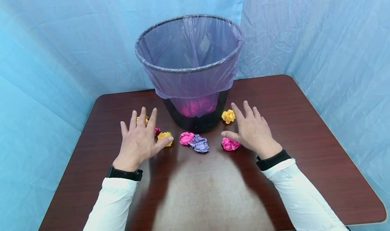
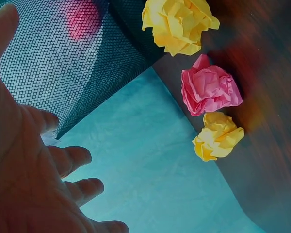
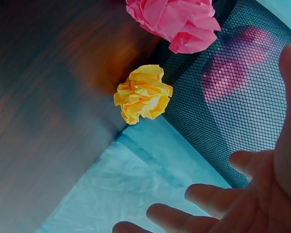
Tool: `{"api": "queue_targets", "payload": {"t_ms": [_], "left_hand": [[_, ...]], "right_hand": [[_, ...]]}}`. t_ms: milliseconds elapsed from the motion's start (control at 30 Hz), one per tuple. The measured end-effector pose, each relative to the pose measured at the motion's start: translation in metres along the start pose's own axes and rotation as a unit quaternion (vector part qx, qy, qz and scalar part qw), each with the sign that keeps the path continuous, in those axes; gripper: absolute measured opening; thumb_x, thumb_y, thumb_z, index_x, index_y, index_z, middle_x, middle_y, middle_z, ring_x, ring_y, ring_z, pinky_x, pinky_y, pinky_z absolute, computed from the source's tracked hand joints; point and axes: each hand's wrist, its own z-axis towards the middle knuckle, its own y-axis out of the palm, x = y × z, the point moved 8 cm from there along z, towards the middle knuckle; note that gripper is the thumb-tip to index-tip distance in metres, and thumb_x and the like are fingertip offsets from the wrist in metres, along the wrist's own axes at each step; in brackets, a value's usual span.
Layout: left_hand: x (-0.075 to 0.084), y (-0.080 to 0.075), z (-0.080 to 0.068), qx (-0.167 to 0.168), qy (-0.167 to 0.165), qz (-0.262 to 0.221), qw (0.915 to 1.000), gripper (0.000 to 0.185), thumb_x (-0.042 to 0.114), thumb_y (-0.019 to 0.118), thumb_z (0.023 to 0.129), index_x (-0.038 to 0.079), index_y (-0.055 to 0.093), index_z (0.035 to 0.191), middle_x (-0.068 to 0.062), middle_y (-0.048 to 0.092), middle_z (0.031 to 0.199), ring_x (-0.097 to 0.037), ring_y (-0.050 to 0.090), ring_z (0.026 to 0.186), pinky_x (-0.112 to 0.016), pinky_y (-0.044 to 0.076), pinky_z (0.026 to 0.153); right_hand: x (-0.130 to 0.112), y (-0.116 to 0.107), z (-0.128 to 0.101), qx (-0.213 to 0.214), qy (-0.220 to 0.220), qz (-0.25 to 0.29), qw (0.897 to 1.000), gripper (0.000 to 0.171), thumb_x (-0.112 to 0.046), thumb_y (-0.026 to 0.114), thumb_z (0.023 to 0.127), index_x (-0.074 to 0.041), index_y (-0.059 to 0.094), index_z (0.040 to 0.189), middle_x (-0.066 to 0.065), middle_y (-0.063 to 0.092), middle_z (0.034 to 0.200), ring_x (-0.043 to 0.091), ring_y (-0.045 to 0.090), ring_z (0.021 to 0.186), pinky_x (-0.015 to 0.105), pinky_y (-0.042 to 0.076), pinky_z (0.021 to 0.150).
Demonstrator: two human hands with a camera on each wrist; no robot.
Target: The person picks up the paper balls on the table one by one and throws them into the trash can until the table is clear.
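both hands spread flat, left hand (image 1: pixel 138 141), right hand (image 1: pixel 253 131); crumpled paper balls (image 1: pixel 198 143), apparently untouched; mesh bin (image 1: pixel 195 121).

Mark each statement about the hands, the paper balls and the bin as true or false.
1. The left hand holds a yellow ball. False: its fingers are spread, no grip on anything.
2. The mesh bin has a purple liner. True.
3. The purple paper ball touches a pink ball. True.
4. The bin lies on its side. False: it stands upright.
5. The right hand is open. True.
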Motion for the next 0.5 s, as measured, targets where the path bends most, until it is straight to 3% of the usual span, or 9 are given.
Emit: {"api": "queue_targets", "payload": {"t_ms": [500], "left_hand": [[0.0, 0.007, 0.0, -0.011, -0.006, 0.008, 0.9999, 0.108, 0.085, 0.046, 0.073, 0.021, 0.02, 0.156, -0.021, 0.02, 0.157, -0.047, 0.014, 0.142, -0.077, 0.01, 0.101]], "right_hand": [[-0.003, 0.017, -0.005, -0.055, 0.005, 0.001, 0.998, 0.105, -0.076, 0.058, 0.075, -0.019, 0.021, 0.155, 0.027, 0.027, 0.151, 0.051, 0.049, 0.119, 0.063, 0.047, 0.086]]}}
